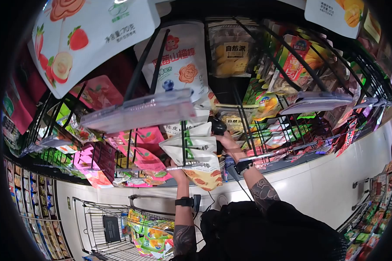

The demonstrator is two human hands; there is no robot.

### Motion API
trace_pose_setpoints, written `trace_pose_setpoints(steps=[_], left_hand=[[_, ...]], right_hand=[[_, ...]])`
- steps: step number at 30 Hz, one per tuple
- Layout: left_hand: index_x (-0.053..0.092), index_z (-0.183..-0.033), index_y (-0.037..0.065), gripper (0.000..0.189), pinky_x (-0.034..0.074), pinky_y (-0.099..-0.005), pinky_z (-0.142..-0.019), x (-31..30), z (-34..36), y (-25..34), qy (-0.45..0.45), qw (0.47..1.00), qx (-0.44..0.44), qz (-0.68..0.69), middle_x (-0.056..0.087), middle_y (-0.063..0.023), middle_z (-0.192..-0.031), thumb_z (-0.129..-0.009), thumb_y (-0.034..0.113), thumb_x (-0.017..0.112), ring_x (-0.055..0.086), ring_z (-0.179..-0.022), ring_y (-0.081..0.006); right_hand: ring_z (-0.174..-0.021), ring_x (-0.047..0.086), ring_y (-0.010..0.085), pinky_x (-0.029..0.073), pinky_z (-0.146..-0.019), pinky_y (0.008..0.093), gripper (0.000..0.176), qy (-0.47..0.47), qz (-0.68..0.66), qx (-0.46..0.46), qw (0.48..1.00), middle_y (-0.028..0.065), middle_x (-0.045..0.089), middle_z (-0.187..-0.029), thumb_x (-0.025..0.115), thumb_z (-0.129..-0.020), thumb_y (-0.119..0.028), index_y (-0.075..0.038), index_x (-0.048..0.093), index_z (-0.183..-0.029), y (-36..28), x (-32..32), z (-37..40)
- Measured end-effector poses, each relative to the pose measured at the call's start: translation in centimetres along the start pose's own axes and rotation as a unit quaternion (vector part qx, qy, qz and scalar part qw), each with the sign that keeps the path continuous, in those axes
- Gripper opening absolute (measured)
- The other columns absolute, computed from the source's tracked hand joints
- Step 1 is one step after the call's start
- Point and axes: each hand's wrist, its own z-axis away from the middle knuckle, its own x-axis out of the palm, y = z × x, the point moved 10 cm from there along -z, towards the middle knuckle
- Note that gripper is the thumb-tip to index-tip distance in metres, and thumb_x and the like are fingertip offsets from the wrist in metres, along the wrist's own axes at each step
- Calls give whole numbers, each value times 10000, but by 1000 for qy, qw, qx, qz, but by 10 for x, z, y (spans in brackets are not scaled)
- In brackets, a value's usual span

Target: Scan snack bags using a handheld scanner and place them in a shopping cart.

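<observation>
My left hand (176, 170) is at the lower left edge of a row of white snack bags (196, 148), its fingers curled against the edge and partly hidden by a bag. The front bag shows a picture of brown-orange food at its bottom. My right hand (227, 142) reaches in from the right, wrapped round a rounded black handheld device (218, 126) close to the same bags. Pink snack bags (143, 150) hang just left of my left hand. Clear bags of yellow dried fruit (233, 119) hang beyond my right hand.
Black hook rods and clear price-tag holders (139, 112) jut out toward me. A large white strawberry bag (91, 39) looms at upper left. Below left stands a wire shopping cart (98, 217) with green and yellow packets. More stocked shelves (32, 204) line the lower left.
</observation>
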Motion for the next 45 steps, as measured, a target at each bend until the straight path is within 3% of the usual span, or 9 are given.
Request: trace_pose_setpoints(steps=[3,8,11,14,20,26,35,39,45], left_hand=[[518,-1118,59,230,504,-339,-750,-12,-13,-16,-16,1000,-1,14,604,-76,-962,-927,186,496,603,-848,-194],[564,-1041,17,216,511,-347,-735,-25,-23,-18,-10,999,42,-26,620,-81,-954,-927,181,482,612,-821,-196],[497,-1050,22,201,468,-343,-801,-26,-25,-33,-26,999,-39,8,563,-92,-1015,-882,134,499,569,-894,-196],[500,-1050,22,199,473,-342,-788,-20,-18,-27,-20,999,-37,14,564,-94,-1009,-883,131,504,573,-893,-196],[584,-1048,-16,277,516,-357,-710,-35,-31,-33,-11,1000,5,-13,635,-109,-939,-930,185,436,628,-792,-217],[506,-1043,13,186,465,-338,-804,-17,-13,-17,-27,999,-33,-2,562,-84,-1010,-888,115,501,559,-889,-183],[513,-1000,18,155,427,-334,-839,-14,-10,-16,-15,1000,0,0,547,-67,-999,-881,116,521,529,-906,-179],[524,-1013,15,165,420,-332,-855,-11,-7,-9,-10,1000,19,-6,556,-69,-1016,-885,119,523,530,-917,-180],[581,-988,2,156,465,-332,-798,-20,-17,-23,-12,999,-36,20,608,-80,-979,-884,88,504,583,-870,-187]], right_hand=[[-665,533,79,408,-599,242,218,14,4,-29,999,-20,609,-806,702,-781,-77,-61,627,-986,7,-7,-10],[-670,540,80,416,-605,244,190,26,2,-48,999,-23,614,-812,701,-784,-68,-71,629,-960,9,-9,-13],[-680,540,81,418,-611,247,186,31,2,-50,998,-26,616,-823,701,-784,-63,-75,631,-956,12,-12,-15],[-726,573,95,447,-651,253,189,33,-4,-52,998,-13,628,-860,690,-785,-52,-71,629,-962,11,-12,-12],[-839,633,143,491,-743,287,219,-4,-102,15,995,21,647,-939,636,-810,-78,-54,617,-1026,32,-7,-14],[-823,628,129,491,-711,290,233,-16,-89,48,995,10,645,-930,642,-820,-117,-67,614,-1046,35,-4,-13],[-827,589,77,459,-764,242,102,27,-39,-57,997,-10,625,-887,636,-851,-70,-46,618,-949,-9,-3,3],[-865,589,105,461,-795,263,157,22,67,-118,991,22,639,-933,650,-842,-83,-33,611,-985,-36,-6,10],[-855,605,108,466,-762,261,174,29,91,-154,983,40,664,-914,646,-862,-113,-10,628,-1001,-55,-14,12]])
